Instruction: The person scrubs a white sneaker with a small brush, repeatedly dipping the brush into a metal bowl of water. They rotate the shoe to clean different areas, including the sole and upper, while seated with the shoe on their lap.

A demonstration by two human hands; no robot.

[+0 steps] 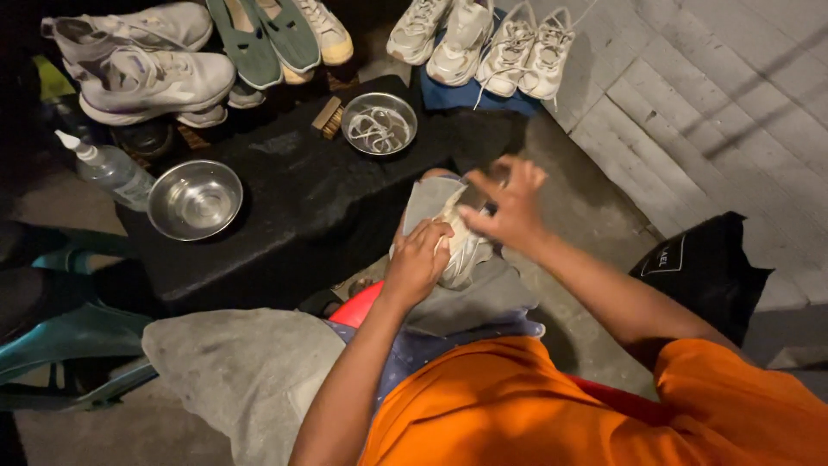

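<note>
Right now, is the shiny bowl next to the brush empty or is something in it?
Not empty. The bowl beside the brush holds a tangle of white laces, coiled across its bottom. Whether there is water too, I cannot tell.

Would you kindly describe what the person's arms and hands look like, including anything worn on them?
Both arms are bare from the upper arm down. The left hand and right hand wear no gloves, and no watch, bracelet or ring shows. The only clothing at the arms is a bright orange short-sleeved shirt, its loose sleeve ending above the right elbow. The fingers are slightly blurred, so fine detail cannot be told.
</note>
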